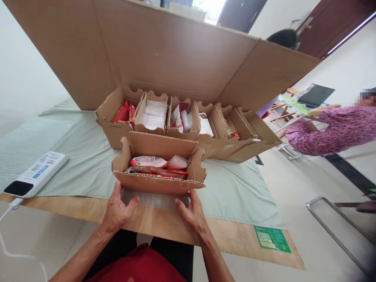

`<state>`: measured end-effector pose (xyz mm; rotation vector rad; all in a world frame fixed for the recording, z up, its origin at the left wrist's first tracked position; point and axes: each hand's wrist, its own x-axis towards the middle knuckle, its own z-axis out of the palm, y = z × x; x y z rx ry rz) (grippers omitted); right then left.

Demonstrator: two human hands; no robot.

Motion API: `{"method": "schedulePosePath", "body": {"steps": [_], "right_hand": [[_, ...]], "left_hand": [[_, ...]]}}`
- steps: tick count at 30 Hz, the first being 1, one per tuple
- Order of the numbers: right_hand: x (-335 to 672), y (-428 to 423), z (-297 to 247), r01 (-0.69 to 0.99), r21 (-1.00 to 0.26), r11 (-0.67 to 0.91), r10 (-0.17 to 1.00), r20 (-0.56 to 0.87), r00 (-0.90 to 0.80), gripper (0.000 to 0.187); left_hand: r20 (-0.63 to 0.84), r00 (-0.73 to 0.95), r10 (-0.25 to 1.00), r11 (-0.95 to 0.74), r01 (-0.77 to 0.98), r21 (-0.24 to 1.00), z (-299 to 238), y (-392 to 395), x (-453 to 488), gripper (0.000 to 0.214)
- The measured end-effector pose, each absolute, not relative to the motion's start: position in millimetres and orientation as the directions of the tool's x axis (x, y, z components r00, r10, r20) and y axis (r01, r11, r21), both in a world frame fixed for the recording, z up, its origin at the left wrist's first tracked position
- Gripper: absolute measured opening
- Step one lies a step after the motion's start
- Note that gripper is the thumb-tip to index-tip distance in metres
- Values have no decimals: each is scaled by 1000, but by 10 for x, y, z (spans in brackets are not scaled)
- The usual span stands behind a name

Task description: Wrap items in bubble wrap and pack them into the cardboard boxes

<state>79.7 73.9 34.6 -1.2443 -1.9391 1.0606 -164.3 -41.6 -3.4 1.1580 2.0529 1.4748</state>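
Note:
An open cardboard box (158,185) with notched end walls is in front of me near the table's front edge. Inside lie a white-and-pink packet (148,161), a bubble-wrapped item (177,162) and red-brown packets (155,170). At its lower left corner, my left hand (118,207) grips the box, thumb pointing inward and fingertips partly hidden. My right hand (192,214) grips the lower right corner in the same way. Just behind stands a row of similar boxes, holding a red packet (121,113), bubble-wrapped goods (152,114) and a white item (205,125).
A tall cardboard panel (176,51) rises behind the row. On the pale green cloth (88,168) at left lies a white device (44,168) with a cable (17,255). A green card (272,239) lies at the front right. A person in a pink patterned top (337,129) sits to the right.

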Motion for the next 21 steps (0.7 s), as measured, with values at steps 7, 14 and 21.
{"method": "schedulePosePath", "body": {"steps": [7,14,21], "right_hand": [[1243,1077,817,486,-816,313,941,198,-274,34],[614,1370,2027,588,-311,747,665,379,-643,23],[-259,1530,2012,461,327,825,549,-270,-791,20]], "left_hand": [[117,-661,741,134,316,939,-121,-373,-1664,57],[117,-680,724,171,341,924,-135,-368,-1650,54],[138,-663,736,95,302,948,-98,-349,-1643,65]]}}
